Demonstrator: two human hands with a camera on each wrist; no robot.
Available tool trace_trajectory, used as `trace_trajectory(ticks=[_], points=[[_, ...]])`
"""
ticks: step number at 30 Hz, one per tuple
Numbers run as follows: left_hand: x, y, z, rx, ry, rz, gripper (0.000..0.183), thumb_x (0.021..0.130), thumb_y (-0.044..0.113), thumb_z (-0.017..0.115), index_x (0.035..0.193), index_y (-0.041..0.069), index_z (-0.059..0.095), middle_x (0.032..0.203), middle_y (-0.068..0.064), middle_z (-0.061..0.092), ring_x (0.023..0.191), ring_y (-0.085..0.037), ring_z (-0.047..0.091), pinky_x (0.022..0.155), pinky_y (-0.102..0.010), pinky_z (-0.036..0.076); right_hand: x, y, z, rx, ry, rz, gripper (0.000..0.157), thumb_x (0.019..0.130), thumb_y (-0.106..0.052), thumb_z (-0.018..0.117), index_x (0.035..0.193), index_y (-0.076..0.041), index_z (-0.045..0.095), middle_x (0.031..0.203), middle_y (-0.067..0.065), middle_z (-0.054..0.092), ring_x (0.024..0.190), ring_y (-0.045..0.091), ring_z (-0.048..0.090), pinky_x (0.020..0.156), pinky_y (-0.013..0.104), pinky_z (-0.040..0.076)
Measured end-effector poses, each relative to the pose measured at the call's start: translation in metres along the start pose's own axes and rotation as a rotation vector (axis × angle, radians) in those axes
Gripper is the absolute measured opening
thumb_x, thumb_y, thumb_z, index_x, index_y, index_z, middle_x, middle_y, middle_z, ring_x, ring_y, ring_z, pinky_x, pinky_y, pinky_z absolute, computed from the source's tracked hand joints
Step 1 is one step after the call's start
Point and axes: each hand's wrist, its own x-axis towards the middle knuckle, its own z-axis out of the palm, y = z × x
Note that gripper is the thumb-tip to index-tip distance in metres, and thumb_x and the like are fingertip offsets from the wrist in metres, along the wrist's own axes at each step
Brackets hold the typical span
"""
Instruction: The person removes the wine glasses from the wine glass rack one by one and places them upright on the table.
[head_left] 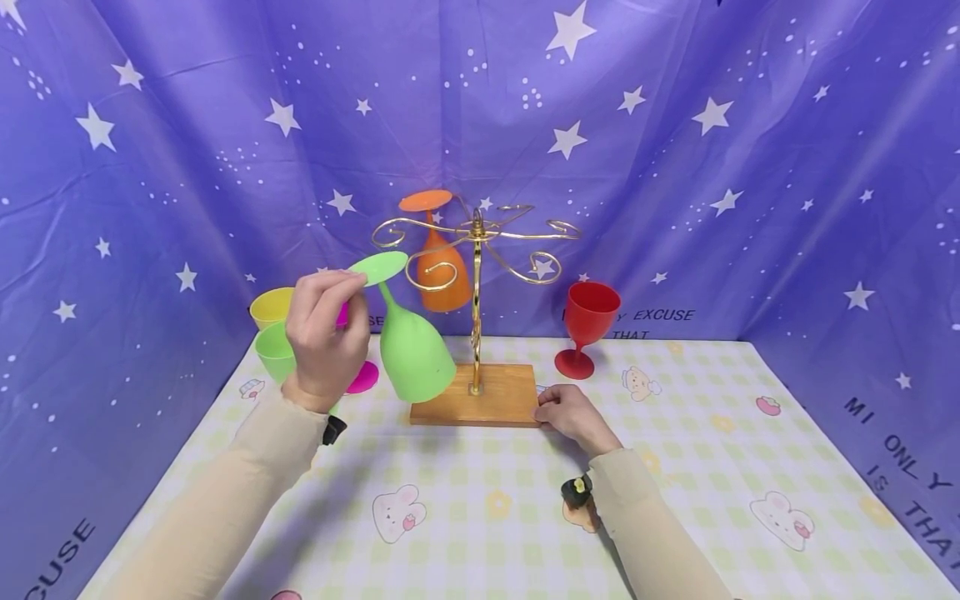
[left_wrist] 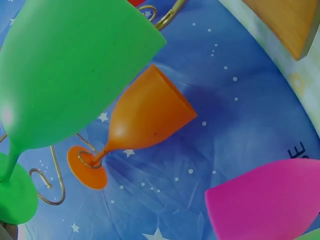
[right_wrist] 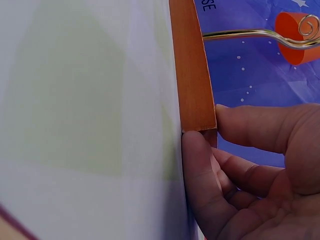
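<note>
My left hand pinches the round foot of a green plastic wine glass, which hangs tilted with its bowl down, left of a gold wire wine glass rack. The foot is close to a curled front arm of the rack. In the left wrist view the green wine glass fills the upper left. My right hand grips the right end of the rack's wooden base, and the right wrist view shows thumb and fingers at its corner. An orange wine glass hangs upside down from a rear arm.
A red wine glass stands upright behind and right of the rack. At the left are a yellow cup, another green glass and a magenta glass, partly hidden by my left hand. A starry purple curtain surrounds the checked tablecloth.
</note>
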Motion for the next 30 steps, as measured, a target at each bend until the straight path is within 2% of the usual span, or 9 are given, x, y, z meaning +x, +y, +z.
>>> trace_trajectory(ticks=[7, 19, 30], points=[[-0.012, 0.002, -0.002, 0.016, -0.009, -0.03, 0.019, 0.074, -0.019, 0.059, 0.082, -0.006, 0.07, 0.077, -0.021, 0.063, 0.073, -0.037, 0.06, 0.075, -0.037, 0.049, -0.001, 0.0, 0.0, 0.001, 0.0, -0.001, 0.02, 0.082, -0.004, 0.067, 0.1, 0.003, 0.061, 0.091, 0.011, 0.06, 0.075, 0.018, 0.059, 0.068, 0.029, 0.054], [-0.027, 0.014, -0.002, 0.055, -0.024, -0.126, 0.021, 0.07, -0.022, 0.062, 0.082, -0.008, 0.07, 0.074, -0.022, 0.059, 0.07, -0.037, 0.058, 0.07, -0.037, 0.047, -0.002, -0.001, 0.001, -0.006, 0.003, -0.002, 0.019, 0.083, -0.005, 0.065, 0.1, 0.002, 0.061, 0.093, 0.011, 0.06, 0.077, 0.019, 0.059, 0.07, 0.029, 0.054], [-0.06, 0.001, -0.003, 0.046, -0.05, -0.21, 0.016, 0.078, -0.011, 0.066, 0.089, -0.002, 0.074, 0.078, -0.018, 0.062, 0.071, -0.03, 0.058, 0.069, -0.029, 0.045, -0.001, 0.0, 0.001, 0.006, 0.008, 0.008, 0.02, 0.083, -0.004, 0.065, 0.101, 0.002, 0.061, 0.094, 0.012, 0.059, 0.077, 0.019, 0.059, 0.071, 0.03, 0.055]])
